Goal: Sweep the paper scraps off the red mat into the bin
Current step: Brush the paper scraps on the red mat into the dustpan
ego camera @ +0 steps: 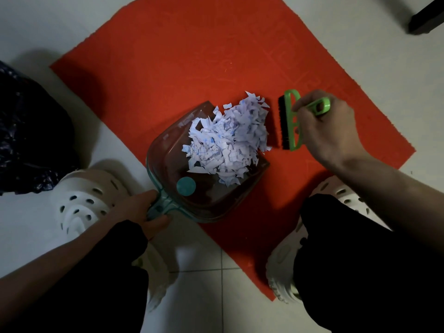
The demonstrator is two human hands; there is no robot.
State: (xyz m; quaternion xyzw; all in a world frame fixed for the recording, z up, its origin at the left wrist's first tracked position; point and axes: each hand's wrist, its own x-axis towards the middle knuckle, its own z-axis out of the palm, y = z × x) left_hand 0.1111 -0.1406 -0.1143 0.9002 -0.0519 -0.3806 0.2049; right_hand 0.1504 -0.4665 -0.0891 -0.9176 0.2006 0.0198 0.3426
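On the red mat [192, 56], the paper scraps [228, 140] lie heaped mostly inside the clear dustpan [168, 150], near the mat's lower edge. The left hand [141, 210] grips the dustpan's teal handle. The right hand [329, 126] grips the green brush [290, 121], just beside the heap. A dark bag [28, 131] sits on the floor, left of the mat.

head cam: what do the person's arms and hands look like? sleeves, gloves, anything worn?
No gloves: the left hand and right hand are bare, with no ring, watch or band that I can make out. The left forearm and right forearm are uncovered to the frame edge, so no sleeves show. The dark fabric beside them is trousers, not sleeves.
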